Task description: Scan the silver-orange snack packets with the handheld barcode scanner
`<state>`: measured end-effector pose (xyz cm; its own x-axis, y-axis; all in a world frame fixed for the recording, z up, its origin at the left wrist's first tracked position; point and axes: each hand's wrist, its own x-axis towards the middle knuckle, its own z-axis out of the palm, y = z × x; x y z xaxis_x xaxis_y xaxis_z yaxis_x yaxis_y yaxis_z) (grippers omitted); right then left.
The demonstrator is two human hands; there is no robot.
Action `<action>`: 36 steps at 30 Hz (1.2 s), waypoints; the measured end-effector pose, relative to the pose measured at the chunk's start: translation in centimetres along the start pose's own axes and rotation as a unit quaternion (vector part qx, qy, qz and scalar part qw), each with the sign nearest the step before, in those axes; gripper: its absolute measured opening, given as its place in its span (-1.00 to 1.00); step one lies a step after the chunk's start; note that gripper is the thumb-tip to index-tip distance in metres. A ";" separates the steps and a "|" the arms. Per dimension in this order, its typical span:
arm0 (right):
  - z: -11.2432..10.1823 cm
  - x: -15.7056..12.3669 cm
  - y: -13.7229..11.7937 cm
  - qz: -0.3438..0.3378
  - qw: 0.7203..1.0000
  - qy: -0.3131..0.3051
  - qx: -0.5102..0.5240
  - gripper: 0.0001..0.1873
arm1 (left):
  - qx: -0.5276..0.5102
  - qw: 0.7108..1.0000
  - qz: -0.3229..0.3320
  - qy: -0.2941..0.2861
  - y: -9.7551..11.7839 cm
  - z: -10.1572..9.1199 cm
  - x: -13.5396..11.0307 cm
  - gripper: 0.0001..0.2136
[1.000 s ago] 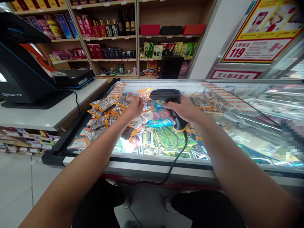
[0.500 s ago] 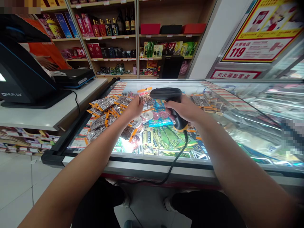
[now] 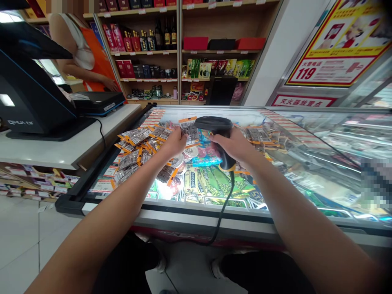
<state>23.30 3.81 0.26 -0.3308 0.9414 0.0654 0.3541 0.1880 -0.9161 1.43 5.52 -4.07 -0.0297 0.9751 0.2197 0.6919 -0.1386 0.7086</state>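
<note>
My left hand [image 3: 177,143] pinches the edge of a small snack packet [image 3: 190,130] with orange ends and a printed barcode side facing up. Wrapped round the handle of a black barcode scanner [image 3: 213,122] is my right hand [image 3: 234,143]; the scanner's head points left at the packet, close to it. A cord [image 3: 225,208] runs from the handle down over the freezer's front edge. On the glass left of my left hand lies a heap of similar packets [image 3: 130,159]. More packets [image 3: 260,134] lie right of the scanner. Green ice-pop bags [image 3: 216,179] show beneath the glass.
The chest freezer [image 3: 183,218] spans the front. To the left, a counter [image 3: 61,152] bears a checkout terminal [image 3: 36,98] and a black scale [image 3: 98,102]. A person in an orange apron [image 3: 99,57] stands behind it. Shelves [image 3: 147,53] with boxes and bottles line the back.
The held packet now lies flatter, its barcode side facing up more. The scanner has shifted slightly left towards it. The view has tilted a little, and the person behind the counter shows more.
</note>
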 end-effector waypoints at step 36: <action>-3.6 2.6 3.8 0.087 0.967 0.003 -0.240 -0.49 | 0.104 0.972 0.137 -0.163 3.0 4.9 -4.2 -0.49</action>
<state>26.95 8.01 -1.59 -0.2257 0.9716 -0.0704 0.7693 0.1335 -0.6248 7.17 1.86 -6.11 0.3823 0.9145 0.1322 0.7739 -0.3951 0.4949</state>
